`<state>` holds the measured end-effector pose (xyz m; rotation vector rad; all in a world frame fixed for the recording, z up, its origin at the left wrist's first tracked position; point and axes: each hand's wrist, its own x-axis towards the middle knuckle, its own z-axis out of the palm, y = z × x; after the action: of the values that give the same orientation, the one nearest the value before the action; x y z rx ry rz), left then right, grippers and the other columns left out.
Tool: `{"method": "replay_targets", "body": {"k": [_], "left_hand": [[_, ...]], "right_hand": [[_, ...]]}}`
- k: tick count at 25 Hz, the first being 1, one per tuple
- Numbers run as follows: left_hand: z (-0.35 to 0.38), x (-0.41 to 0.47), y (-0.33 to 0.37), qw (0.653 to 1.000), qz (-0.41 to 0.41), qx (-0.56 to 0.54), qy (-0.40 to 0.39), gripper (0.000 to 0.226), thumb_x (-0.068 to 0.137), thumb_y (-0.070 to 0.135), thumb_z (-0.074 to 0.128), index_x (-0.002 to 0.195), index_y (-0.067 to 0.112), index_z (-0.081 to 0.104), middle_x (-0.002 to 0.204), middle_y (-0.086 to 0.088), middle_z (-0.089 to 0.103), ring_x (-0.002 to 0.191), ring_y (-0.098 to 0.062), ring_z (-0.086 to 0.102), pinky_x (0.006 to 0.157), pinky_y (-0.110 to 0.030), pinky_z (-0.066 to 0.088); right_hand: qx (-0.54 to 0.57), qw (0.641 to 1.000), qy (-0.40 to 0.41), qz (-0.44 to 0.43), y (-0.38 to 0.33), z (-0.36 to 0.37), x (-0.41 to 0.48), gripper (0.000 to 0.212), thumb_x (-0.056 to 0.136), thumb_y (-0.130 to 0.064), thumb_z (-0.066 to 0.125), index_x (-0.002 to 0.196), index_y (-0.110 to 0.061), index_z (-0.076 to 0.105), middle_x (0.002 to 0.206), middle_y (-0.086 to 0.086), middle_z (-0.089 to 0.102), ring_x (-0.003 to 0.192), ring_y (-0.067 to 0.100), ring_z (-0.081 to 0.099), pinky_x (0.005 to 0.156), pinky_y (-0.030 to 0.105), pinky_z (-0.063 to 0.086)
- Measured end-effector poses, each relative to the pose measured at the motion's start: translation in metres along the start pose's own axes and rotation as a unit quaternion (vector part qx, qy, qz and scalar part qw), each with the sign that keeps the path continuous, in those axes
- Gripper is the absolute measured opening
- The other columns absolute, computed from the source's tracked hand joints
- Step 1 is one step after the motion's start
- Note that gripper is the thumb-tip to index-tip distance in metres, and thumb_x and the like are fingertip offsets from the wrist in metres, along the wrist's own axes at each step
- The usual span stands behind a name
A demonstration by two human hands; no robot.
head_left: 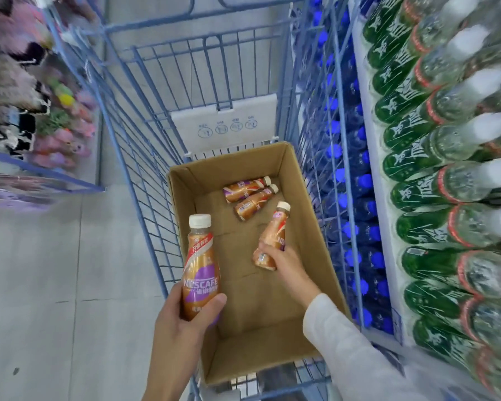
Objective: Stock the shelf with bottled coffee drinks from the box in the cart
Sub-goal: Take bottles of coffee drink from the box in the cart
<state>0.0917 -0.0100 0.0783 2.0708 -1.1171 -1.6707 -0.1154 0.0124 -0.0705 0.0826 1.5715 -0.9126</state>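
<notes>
While looking down into one blue wire cart [145,198], counts four coffee bottles, one box and two hands. At nine to ten o'clock, blurred racks of plush goods [41,125] behind a blue rail, too smeared to count; below them, at eight o'clock, pale grey floor [55,270] with faint tile seams. At seven o'clock, left hand [182,322] wrapped round the lower body of the first bottle [200,264], thumb across the front and fingers behind, holding it upright with its white cap toward twelve o'clock, over the cart's left wire side. At centre, open cardboard box [243,299] seated in the cart basket, brown bottom mostly bare. Toward twelve o'clock inside it, far lying bottle [246,189] and near lying bottle [255,202], side by side and touching, caps toward two o'clock. Above these, on the cart's far wall, one white placard [229,123] with four round icons. At five o'clock, right hand [284,261], out of a white sleeve [359,357], fingers closed round the lower half of the fourth bottle [272,235], tilted with cap toward one o'clock; cannot tell whether its base rests on the cardboard. Past the cart's right wires, at three o'clock, blue-capped bottles [359,183] in a low row. From one to five o'clock, shelved green-labelled bottles [417,198], clear with white caps, blurred.
</notes>
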Motion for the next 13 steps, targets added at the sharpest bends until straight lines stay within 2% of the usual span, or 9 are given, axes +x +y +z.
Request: {"method": "replay_targets", "body": {"k": [1, 3, 6, 8, 9, 13], "left_hand": [[0.001, -0.011, 0.005, 1.0, 0.013, -0.002, -0.002, 0.073, 0.063, 0.062, 0.077, 0.127, 0.04, 0.049, 0.109, 0.022, 0.06, 0.097, -0.009, 0.063, 0.058, -0.014, 0.052], [0.002, -0.041, 0.014, 0.999, 0.037, -0.02, -0.004, 0.067, 0.065, 0.06, 0.081, 0.122, 0.039, 0.054, 0.102, 0.023, 0.065, 0.093, -0.002, 0.067, 0.058, -0.013, 0.053], [0.001, -0.08, 0.023, 0.995, 0.081, -0.044, -0.027, 0.059, 0.062, 0.059, 0.09, 0.109, 0.037, 0.062, 0.095, 0.024, 0.069, 0.085, 0.006, 0.068, 0.056, -0.013, 0.054], [0.0, -0.108, 0.026, 0.992, 0.104, -0.049, -0.043, 0.066, 0.054, 0.066, 0.088, 0.108, 0.036, 0.064, 0.095, 0.024, 0.07, 0.086, 0.002, 0.069, 0.059, -0.015, 0.056], [-0.001, -0.119, 0.028, 0.991, 0.113, -0.051, -0.052, 0.069, 0.05, 0.068, 0.085, 0.108, 0.036, 0.064, 0.095, 0.024, 0.07, 0.086, 0.001, 0.07, 0.06, -0.017, 0.056], [-0.01, -0.16, 0.03, 0.984, 0.15, -0.05, -0.086, 0.068, 0.047, 0.066, 0.086, 0.103, 0.033, 0.068, 0.094, 0.017, 0.074, 0.085, -0.006, 0.071, 0.064, -0.02, 0.058]], "right_hand": [[0.024, 1.0, -0.005, -0.007, 0.003, -0.004, -0.025, 0.061, 0.081, -0.033, 0.081, 0.135, -0.019, 0.056, 0.116, 0.0, 0.074, 0.106, 0.018, 0.071, 0.1, 0.036, 0.053], [0.061, 0.998, -0.012, -0.026, 0.005, -0.012, -0.076, 0.068, 0.07, -0.037, 0.085, 0.131, -0.023, 0.059, 0.113, -0.002, 0.076, 0.104, 0.018, 0.073, 0.099, 0.038, 0.053], [0.099, 0.993, -0.022, -0.063, 0.001, -0.023, -0.139, 0.077, 0.054, -0.033, 0.087, 0.125, -0.022, 0.061, 0.107, 0.0, 0.078, 0.097, 0.022, 0.075, 0.087, 0.04, 0.058], [0.116, 0.987, -0.044, -0.101, -0.002, -0.034, -0.178, 0.072, 0.053, -0.025, 0.085, 0.121, -0.025, 0.063, 0.105, 0.002, 0.078, 0.092, 0.025, 0.076, 0.074, 0.037, 0.06], [0.122, 0.985, -0.048, -0.116, -0.004, -0.041, -0.195, 0.071, 0.053, -0.023, 0.084, 0.121, -0.026, 0.063, 0.106, 0.003, 0.077, 0.091, 0.027, 0.076, 0.073, 0.038, 0.06], [0.117, 0.977, -0.028, -0.176, -0.005, -0.057, -0.252, 0.078, 0.053, -0.026, 0.083, 0.128, -0.023, 0.061, 0.112, 0.008, 0.075, 0.097, 0.038, 0.071, 0.091, 0.051, 0.056]]}}
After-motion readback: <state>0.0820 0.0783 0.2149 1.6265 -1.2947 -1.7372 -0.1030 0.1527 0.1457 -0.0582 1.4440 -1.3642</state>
